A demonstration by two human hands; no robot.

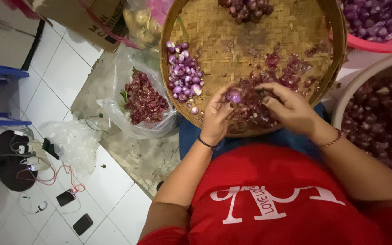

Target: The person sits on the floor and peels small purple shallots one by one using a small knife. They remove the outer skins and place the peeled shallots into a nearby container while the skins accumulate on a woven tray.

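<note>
Bare weave mid-tray (pixel 232 41) lies open; peeled shallots (pixel 184 72) left, skins (pixel 291 68) right.

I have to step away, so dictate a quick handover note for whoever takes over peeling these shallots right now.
Left hand: holds one peeled shallot at its fingertips.
Right hand: fingers curled beside it over the skins, whether it holds anything is unclear.
Woven tray on the lap: pile of peeled shallots on its left, loose skins in the middle, unpeeled ones at the far edge.
Done: that small peeled pile.
Left: the unpeeled ones on the tray and the full basin on the right.
Bag of skins lies on the floor to the left.
</note>
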